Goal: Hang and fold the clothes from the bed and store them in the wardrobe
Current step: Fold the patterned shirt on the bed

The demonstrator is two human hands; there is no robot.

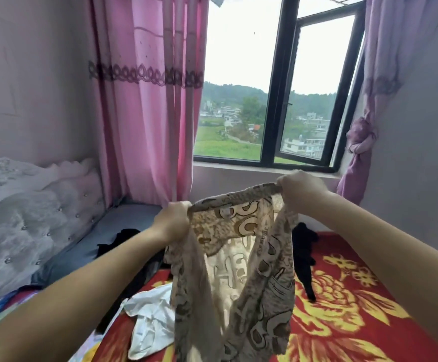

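I have the garment (238, 257) lifted above the bed (356, 296), both arms stretched out toward the window (278, 82). My left hand (172, 220) is clenched on one top corner of the garment, fingers curled round a bunch of the cloth. My right hand (300, 188) grips the other top corner, a little higher and nearer the window. Between the two hands the top edge runs nearly taut, sloping up to the right hand. The cloth is beige with a brown pattern, thin enough that light comes through it, and it hangs down in two long folds with a gap between them. Its lower end drops out of the bottom of the view, so I cannot tell whether it touches the bed.

On the bed, a red blanket (343, 322) with yellow flowers lies under the garment. A white shirt (150, 320) lies crumpled on the bed just left of the hanging cloth. A black garment (304, 254) lies on the blanket behind the cloth to the right, and more dark clothes (123, 241) lie to the left, toward the padded headboard (29, 205). Pink curtains (147, 100) hang left of the window.
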